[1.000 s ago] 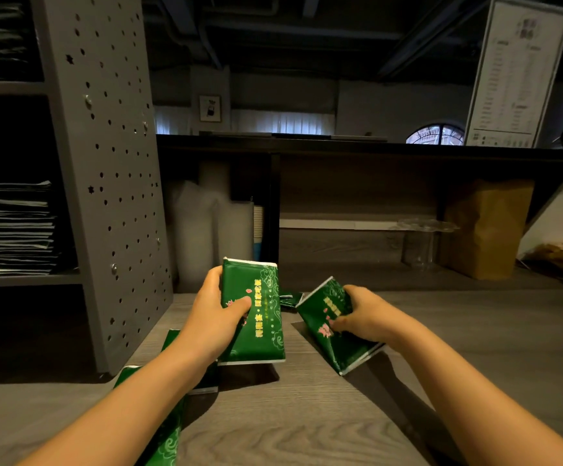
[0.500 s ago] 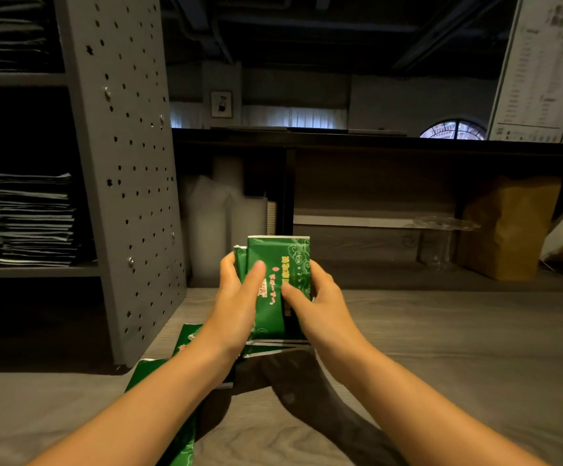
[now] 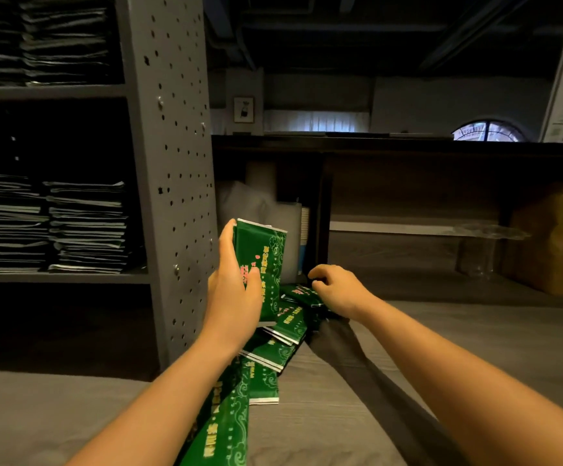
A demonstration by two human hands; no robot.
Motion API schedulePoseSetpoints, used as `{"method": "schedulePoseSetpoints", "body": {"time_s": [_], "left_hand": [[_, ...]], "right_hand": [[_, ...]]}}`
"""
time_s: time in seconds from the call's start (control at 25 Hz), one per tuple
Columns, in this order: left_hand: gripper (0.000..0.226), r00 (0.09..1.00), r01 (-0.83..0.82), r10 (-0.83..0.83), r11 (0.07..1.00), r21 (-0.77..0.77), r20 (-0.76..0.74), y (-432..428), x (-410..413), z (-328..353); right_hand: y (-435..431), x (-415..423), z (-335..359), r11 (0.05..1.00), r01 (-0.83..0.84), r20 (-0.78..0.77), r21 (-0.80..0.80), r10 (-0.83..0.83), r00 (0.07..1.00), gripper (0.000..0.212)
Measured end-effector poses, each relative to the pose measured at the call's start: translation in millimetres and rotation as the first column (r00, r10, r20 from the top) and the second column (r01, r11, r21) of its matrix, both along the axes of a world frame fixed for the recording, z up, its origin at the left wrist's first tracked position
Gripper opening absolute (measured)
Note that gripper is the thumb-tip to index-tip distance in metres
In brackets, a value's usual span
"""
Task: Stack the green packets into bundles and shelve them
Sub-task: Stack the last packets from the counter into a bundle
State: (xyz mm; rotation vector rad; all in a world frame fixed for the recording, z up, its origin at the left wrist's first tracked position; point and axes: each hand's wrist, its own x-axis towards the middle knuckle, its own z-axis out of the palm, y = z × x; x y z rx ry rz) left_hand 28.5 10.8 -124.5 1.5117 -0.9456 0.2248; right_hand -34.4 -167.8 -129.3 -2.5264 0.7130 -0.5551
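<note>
My left hand (image 3: 233, 290) grips an upright bundle of green packets (image 3: 266, 260), thumb across its printed front. My right hand (image 3: 335, 290) reaches down with curled fingers onto a green packet (image 3: 298, 294) lying on the table; whether it grips that packet I cannot tell. Several more green packets (image 3: 273, 351) trail in an overlapping row along the table toward me, under my left forearm. The grey shelf unit (image 3: 169, 163) stands at the left, its lower shelf (image 3: 55, 275) holding dark stacks.
Stacks of dark flat packets (image 3: 85, 227) fill the shelves at the left. The perforated shelf side panel stands close to my left hand. White rolls (image 3: 260, 203) sit behind the bundle. A brown paper bag (image 3: 552, 240) and a clear plastic stand (image 3: 478, 243) are at the right.
My right hand has let go of the bundle and dropped to a packet on the table. My left hand alone now holds the bundle, shifted slightly left. The view has turned left.
</note>
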Motion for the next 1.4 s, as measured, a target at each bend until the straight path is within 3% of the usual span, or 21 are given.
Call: {"method": "schedulePoseSetpoints", "body": {"time_s": [0.12, 0.32, 0.48, 0.68, 0.92, 1.04, 1.16, 1.28, 1.4], "left_hand": [[0.065, 1.000, -0.006, 0.006, 1.000, 0.009, -0.010, 0, 5, -4], [0.064, 0.999, -0.038, 0.038, 0.999, 0.010, -0.010, -1, 13, -4], [0.061, 0.999, 0.016, -0.016, 1.000, -0.010, -0.045, 1, 11, -4], [0.055, 0.984, 0.161, -0.160, 0.987, 0.006, -0.082, -2, -2, -8], [0.050, 0.964, 0.217, -0.213, 0.976, 0.009, -0.160, -3, -11, -8], [0.046, 0.956, 0.222, -0.216, 0.975, 0.007, -0.197, -3, -15, -5], [0.046, 0.942, 0.239, -0.228, 0.971, 0.013, -0.246, -3, -19, -6], [0.046, 0.941, 0.223, -0.212, 0.975, 0.013, -0.262, -3, -22, -6], [0.043, 0.934, 0.223, -0.210, 0.975, 0.011, -0.288, -2, -25, -5]], "right_hand": [[-8, 26, -11, 1.000, 0.014, -0.069, -0.014, -0.015, 0.998, 0.038], [-11, 43, -24, 0.998, -0.029, -0.377, -0.054, 0.006, 0.926, 0.049], [-4, 25, -14, 0.993, -0.105, -0.371, -0.046, 0.080, 0.925, 0.042], [20, -34, -13, 0.974, -0.123, -0.413, -0.191, 0.034, 0.910, 0.038], [20, -73, -9, 0.996, 0.054, -0.381, -0.071, -0.077, 0.921, 0.095], [14, -83, -6, 0.993, 0.112, -0.302, 0.033, -0.097, 0.948, 0.109], [14, -87, -3, 0.992, 0.110, -0.202, 0.054, -0.097, 0.974, 0.106], [15, -85, 3, 0.990, 0.067, -0.041, 0.121, -0.063, 0.997, 0.087], [18, -87, 10, 0.921, -0.058, 0.324, 0.386, -0.076, 0.943, 0.047]]}}
